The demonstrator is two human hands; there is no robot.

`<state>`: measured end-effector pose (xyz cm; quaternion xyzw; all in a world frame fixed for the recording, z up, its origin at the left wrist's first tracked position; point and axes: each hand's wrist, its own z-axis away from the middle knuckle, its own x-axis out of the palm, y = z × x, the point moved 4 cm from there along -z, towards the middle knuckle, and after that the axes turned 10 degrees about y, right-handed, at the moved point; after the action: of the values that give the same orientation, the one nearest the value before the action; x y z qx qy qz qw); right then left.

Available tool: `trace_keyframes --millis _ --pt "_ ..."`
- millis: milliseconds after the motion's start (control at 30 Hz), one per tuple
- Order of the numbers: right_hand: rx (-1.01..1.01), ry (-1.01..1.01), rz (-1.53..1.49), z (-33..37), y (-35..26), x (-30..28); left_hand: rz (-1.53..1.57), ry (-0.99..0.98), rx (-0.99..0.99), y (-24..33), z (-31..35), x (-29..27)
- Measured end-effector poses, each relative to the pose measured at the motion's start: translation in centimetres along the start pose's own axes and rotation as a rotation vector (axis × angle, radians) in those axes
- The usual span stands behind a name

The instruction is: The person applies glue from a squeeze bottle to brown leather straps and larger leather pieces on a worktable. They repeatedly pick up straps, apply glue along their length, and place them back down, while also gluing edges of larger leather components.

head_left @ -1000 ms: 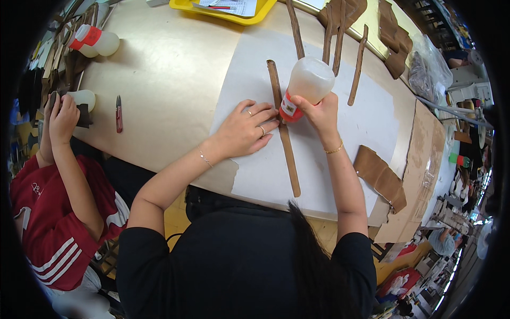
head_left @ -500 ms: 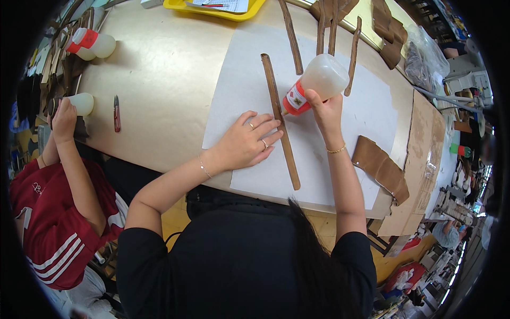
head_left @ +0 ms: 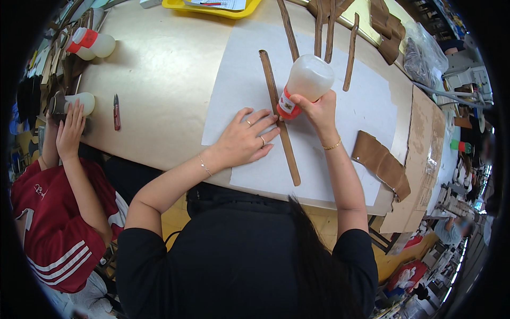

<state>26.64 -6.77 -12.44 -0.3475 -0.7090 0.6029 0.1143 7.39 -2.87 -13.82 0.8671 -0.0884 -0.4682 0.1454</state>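
A narrow brown leather strip [head_left: 289, 154] lies lengthwise on a large white sheet of paper [head_left: 228, 90]. My left hand [head_left: 245, 139] rests flat beside it with the fingers spread, the fingertips reaching its left edge near the middle. In my right hand [head_left: 320, 112] is a translucent squeeze bottle [head_left: 312, 77] with a red label, tipped with its nozzle downward. The nozzle meets the strip just past my left fingertips. Whether any liquid is coming out I cannot tell.
More leather strips [head_left: 350, 53] lie at the far side, and a wider leather piece [head_left: 380, 165] at right beside cardboard [head_left: 417, 159]. A yellow tray [head_left: 212, 9] stands at the back. Left are red snips [head_left: 116, 112], bottles [head_left: 101, 43] and a co-worker's hands [head_left: 71, 130].
My right hand has brought the bottle left, so its nozzle is now over the strip. My left hand stays nearly still. The co-worker's near hand has straightened its fingers.
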Motion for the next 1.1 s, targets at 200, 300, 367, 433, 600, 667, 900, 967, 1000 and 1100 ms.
trace_keyframes --millis 200,300,367,433,600,667,900,967,1000,1100 --pt "-0.01 -0.029 0.032 1.3 -0.5 -0.6 0.028 -0.015 -0.024 0.0 0.2 0.1" --pt "0.0 -0.038 0.034 2.1 -0.4 -1.0 0.004 0.014 -0.006 0.0 0.2 0.2" --pt "0.007 -0.047 0.042 2.7 -0.6 -1.4 0.013 -0.015 -0.026 0.0 0.2 0.2" --pt "0.005 -0.047 0.045 3.4 -0.6 -1.7 0.019 -0.029 -0.038 0.0 0.2 0.2" --pt "0.116 -0.06 -0.085 5.1 0.3 -2.8 0.023 -0.03 -0.051 0.1 0.2 0.2" --pt "0.263 0.001 -0.26 5.8 1.7 -3.5 0.032 -0.022 -0.054 0.3 0.1 0.0" --pt "0.121 0.15 -0.215 4.9 0.3 -3.1 0.143 -0.087 0.02 4.5 1.5 0.4" --pt "0.08 0.113 -0.163 4.5 0.0 -2.7 0.143 -0.092 -0.003 4.7 1.7 0.5" --pt "0.06 0.093 -0.137 4.5 -0.1 -2.6 0.137 -0.09 -0.007 4.7 1.8 0.5" --pt "0.059 0.067 -0.083 4.5 -0.1 -2.5 0.133 -0.085 -0.013 4.8 1.9 0.6"
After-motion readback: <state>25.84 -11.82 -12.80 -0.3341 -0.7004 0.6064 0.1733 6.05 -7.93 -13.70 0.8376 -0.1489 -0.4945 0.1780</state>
